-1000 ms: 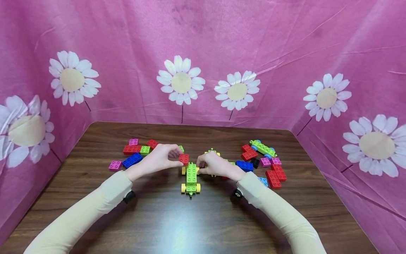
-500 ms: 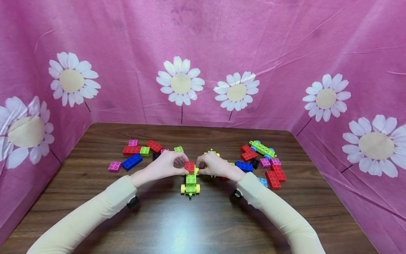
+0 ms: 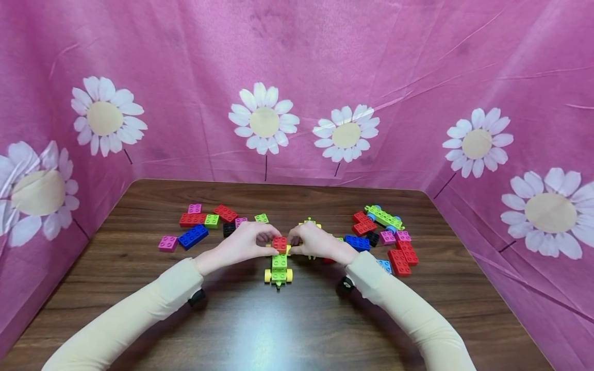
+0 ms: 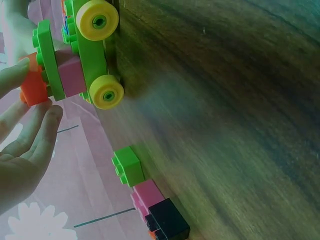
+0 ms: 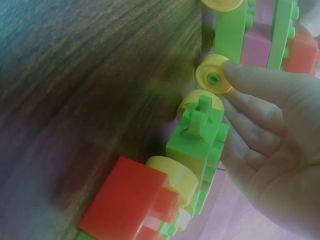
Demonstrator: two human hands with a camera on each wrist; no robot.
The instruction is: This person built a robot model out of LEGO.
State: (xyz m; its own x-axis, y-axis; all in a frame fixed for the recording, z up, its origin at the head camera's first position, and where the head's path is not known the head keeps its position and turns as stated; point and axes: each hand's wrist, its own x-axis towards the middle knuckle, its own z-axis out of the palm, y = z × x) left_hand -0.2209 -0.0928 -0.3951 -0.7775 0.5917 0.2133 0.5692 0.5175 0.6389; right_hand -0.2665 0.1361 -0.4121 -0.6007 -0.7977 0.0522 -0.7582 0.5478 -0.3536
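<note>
Behind the bare left hand [image 3: 243, 241], a long cream fabric sleeve [image 3: 122, 314] reaches the wrist, ending in a loose, wide cuff [image 3: 180, 279]. Behind the bare right hand [image 3: 315, 239] is a matching cream fabric sleeve [image 3: 413, 317] — lightly creased, its cuff equally wide. Below each wrist, on the thumb side — small black devices [image 3: 197, 297].
</note>
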